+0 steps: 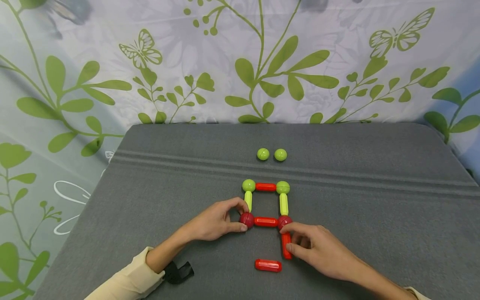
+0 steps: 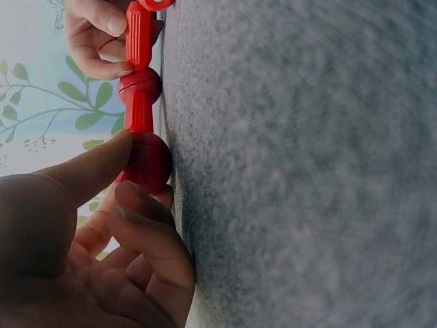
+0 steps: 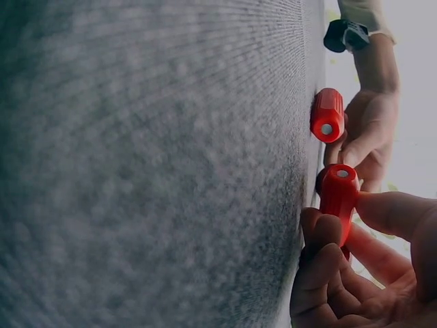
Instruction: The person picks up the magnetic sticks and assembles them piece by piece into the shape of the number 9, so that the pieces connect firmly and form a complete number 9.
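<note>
A square of toy sticks and balls lies on the grey table (image 1: 150, 175): two green balls (image 1: 248, 185) on top joined by a red stick (image 1: 265, 187), green sticks (image 1: 283, 203) down the sides, dark red balls at the bottom joined by a red stick (image 1: 265, 221). My left hand (image 1: 217, 221) pinches the left dark red ball (image 1: 246, 219) (image 2: 145, 162). My right hand (image 1: 315, 246) pinches a red stick (image 1: 286, 245) (image 3: 339, 201) that hangs down from the right dark red ball (image 1: 283, 221).
A loose red stick (image 1: 268, 265) (image 3: 328, 115) lies near the front, between my hands. Two loose green balls (image 1: 263, 154) sit farther back. A leaf-patterned cloth (image 1: 240, 62) hangs behind the table. A black strap (image 1: 179, 273) is at my left wrist.
</note>
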Demonstrator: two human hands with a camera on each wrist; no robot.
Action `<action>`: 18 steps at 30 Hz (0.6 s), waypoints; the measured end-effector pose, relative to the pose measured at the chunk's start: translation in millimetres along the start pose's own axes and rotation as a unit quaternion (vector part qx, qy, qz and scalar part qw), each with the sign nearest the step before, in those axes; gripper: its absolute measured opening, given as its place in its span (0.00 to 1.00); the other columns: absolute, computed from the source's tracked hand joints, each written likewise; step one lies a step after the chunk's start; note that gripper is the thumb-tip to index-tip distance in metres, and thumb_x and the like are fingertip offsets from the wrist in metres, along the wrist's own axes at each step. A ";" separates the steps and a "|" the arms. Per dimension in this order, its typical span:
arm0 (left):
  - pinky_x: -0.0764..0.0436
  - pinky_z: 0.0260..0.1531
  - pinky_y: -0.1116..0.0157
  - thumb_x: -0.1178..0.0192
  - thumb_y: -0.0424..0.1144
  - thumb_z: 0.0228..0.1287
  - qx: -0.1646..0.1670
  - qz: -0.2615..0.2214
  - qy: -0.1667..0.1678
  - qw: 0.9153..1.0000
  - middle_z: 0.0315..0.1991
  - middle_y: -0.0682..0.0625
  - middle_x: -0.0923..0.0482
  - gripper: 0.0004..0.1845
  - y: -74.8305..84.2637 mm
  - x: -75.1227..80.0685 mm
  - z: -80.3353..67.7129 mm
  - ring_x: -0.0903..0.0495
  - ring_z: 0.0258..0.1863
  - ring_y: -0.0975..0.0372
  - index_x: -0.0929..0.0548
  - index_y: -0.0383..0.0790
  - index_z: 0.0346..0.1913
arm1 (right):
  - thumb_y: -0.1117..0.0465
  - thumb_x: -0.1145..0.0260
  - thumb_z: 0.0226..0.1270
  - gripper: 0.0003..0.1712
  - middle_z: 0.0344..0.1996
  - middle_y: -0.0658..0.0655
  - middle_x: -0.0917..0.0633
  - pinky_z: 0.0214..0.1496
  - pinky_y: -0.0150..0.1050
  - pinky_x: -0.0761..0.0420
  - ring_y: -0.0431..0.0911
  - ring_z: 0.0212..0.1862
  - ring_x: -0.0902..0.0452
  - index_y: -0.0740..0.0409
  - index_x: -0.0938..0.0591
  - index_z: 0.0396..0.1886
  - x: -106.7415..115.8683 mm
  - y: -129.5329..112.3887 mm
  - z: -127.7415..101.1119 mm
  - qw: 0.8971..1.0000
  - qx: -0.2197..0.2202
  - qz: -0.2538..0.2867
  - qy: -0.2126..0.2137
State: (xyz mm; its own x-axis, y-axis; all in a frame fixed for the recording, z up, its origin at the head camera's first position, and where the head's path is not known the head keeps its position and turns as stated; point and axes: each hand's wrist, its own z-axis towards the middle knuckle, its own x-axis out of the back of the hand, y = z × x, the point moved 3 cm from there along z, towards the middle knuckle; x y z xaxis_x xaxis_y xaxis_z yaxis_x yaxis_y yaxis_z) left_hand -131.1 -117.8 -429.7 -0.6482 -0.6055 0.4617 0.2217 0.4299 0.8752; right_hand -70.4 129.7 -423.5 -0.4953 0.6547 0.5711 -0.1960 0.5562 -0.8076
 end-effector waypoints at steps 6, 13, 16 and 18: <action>0.33 0.17 0.70 0.35 0.43 0.56 -0.010 0.025 0.005 1.000 0.37 0.57 0.25 0.15 1.0 0.3 0.5 0.34 0.16 0.68 0.26 0.51 0.45 | 0.54 0.37 0.62 0.13 0.23 0.42 0.21 0.25 0.33 0.28 0.36 0.23 0.27 0.45 0.23 0.47 0.2 -0.9 -1.0 1.000 0.015 0.002 0.001; 0.31 0.20 0.69 0.35 0.43 0.56 -0.015 0.032 0.006 0.999 0.36 0.57 0.25 0.15 1.8 0.3 0.7 0.31 0.19 0.65 0.26 0.51 0.46 | 0.52 0.37 0.62 0.13 0.22 0.42 0.21 0.25 0.33 0.28 0.36 0.23 0.28 0.44 0.23 0.47 0.8 -2.1 -1.7 1.000 0.018 -0.004 0.007; 0.31 0.20 0.69 0.35 0.43 0.56 -0.017 0.030 0.008 0.999 0.35 0.56 0.25 0.15 2.3 0.5 0.7 0.32 0.19 0.65 0.26 0.51 0.45 | 0.52 0.37 0.62 0.13 0.22 0.42 0.21 0.25 0.32 0.28 0.36 0.22 0.28 0.44 0.22 0.46 0.7 -2.2 -1.0 1.000 0.014 -0.008 0.009; 0.32 0.19 0.70 0.35 0.43 0.56 -0.018 0.026 0.008 0.999 0.36 0.56 0.25 0.15 2.5 0.3 0.6 0.32 0.18 0.66 0.26 0.51 0.45 | 0.53 0.37 0.62 0.13 0.22 0.42 0.21 0.24 0.33 0.28 0.37 0.22 0.28 0.44 0.22 0.46 0.7 -1.7 -0.6 1.000 0.011 -0.009 0.007</action>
State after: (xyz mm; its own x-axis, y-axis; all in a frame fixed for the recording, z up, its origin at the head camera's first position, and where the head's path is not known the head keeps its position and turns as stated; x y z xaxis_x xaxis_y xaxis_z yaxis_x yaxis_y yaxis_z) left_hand -131.2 -116.6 -427.4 -0.6241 -0.5930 0.5087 0.2806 0.4375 0.8543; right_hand -69.9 129.5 -421.6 -0.4802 0.6512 0.5876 -0.2231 0.5572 -0.7999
